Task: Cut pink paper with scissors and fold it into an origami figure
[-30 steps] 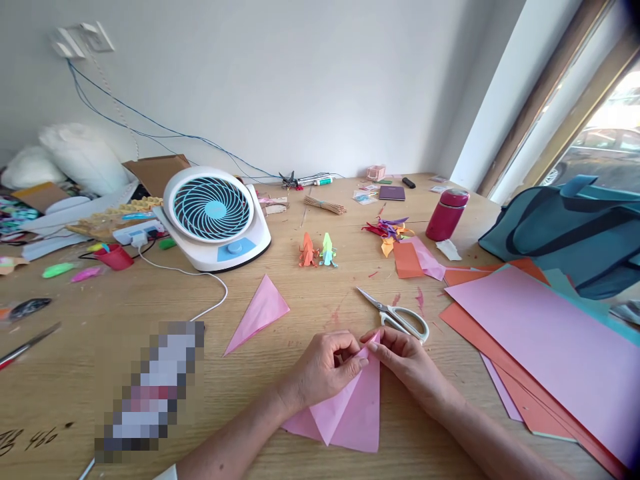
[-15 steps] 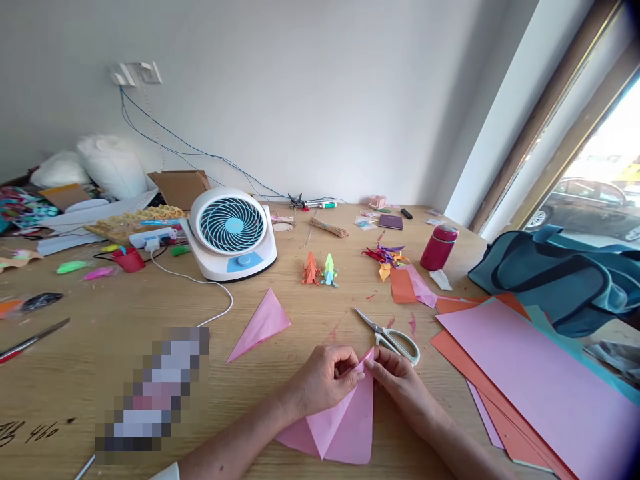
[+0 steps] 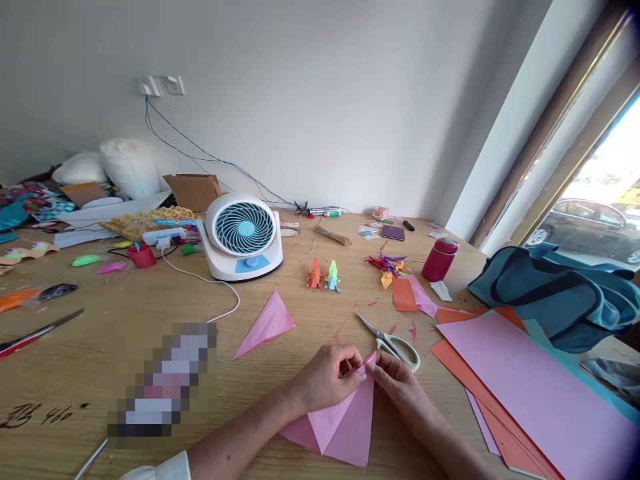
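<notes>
A partly folded sheet of pink paper is held low over the front of the table, with one flap folded across it. My left hand pinches its upper edge between thumb and fingers. Close beside it, my right hand pinches the top corner of the same sheet. Just behind my right hand lie scissors with pale handles, their blades pointing away to the left. A folded pink paper triangle rests to the left of the hands.
Two folded paper figures, orange and green-blue, stand ahead. A white fan is behind left, with a blurred-out object nearer. To the right are stacked coloured sheets, a red flask and a teal bag.
The view has shifted slightly, so the background sits a little further right and lower. Both hands keep their pinch on the pink paper, which looks almost the same.
</notes>
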### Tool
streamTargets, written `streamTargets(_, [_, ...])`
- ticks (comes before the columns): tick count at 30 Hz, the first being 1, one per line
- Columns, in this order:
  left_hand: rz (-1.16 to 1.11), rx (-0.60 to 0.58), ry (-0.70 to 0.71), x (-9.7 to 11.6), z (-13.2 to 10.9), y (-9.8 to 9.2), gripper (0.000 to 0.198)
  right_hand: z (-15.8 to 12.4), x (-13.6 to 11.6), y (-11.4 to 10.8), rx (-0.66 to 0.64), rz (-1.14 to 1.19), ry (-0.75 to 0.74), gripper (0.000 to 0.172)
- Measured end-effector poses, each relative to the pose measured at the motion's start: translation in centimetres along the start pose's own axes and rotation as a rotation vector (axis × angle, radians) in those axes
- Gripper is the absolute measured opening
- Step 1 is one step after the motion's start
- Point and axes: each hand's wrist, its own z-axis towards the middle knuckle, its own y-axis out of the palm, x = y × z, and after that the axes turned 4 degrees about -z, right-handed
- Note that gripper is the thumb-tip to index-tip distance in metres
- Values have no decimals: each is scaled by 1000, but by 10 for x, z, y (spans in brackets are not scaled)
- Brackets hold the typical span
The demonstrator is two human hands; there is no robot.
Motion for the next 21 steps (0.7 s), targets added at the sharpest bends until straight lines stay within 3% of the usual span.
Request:
streamTargets(11, [14,-12,-50,5,-1,-2,2,-1,-1,1,53,-10,-46,36])
streamTargets(21, [41,-18,-179,17,-4,-1,2,-2,-2,2,70,-41,-52,36])
